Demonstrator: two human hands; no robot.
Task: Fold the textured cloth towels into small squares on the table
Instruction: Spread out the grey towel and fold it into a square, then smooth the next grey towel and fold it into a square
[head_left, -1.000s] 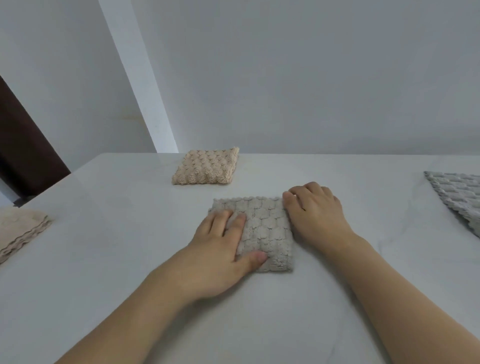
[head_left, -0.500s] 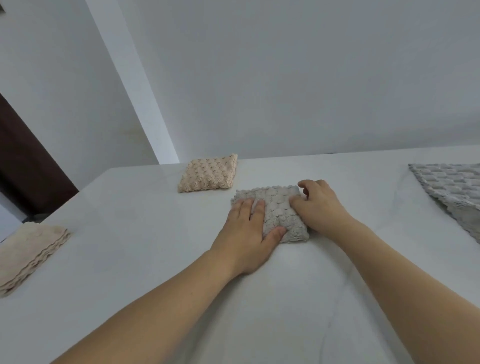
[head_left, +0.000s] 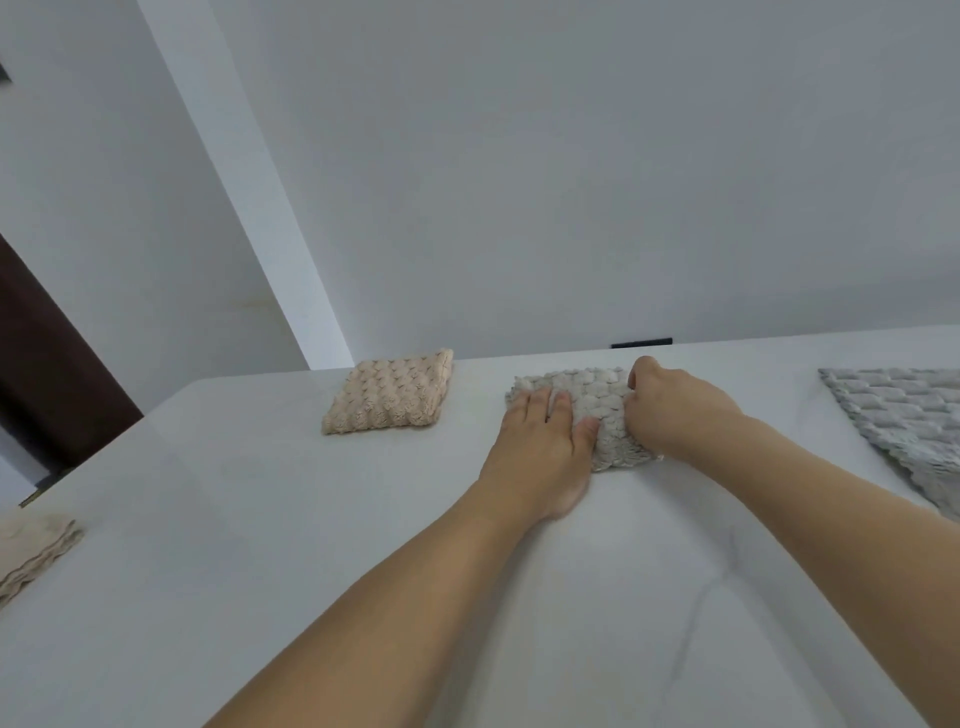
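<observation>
A small folded beige-grey textured towel (head_left: 597, 402) lies far out on the white table (head_left: 260, 519). My left hand (head_left: 540, 447) lies flat on its left part, fingers straight, thumb on the cloth. My right hand (head_left: 675, 410) sits at its right edge with the fingers curled onto the cloth. To the left of it lies a folded peach textured towel (head_left: 389, 395), apart from both hands.
An unfolded grey textured towel (head_left: 904, 426) spreads at the right edge of the table. A cream cloth (head_left: 31, 551) lies at the left edge. A white wall stands behind the table's far edge, with a dark door at the left.
Both hands have slid the folded beige-grey towel away from me toward the far edge, to the right of the peach towel. My right fingers now curl more over its right edge.
</observation>
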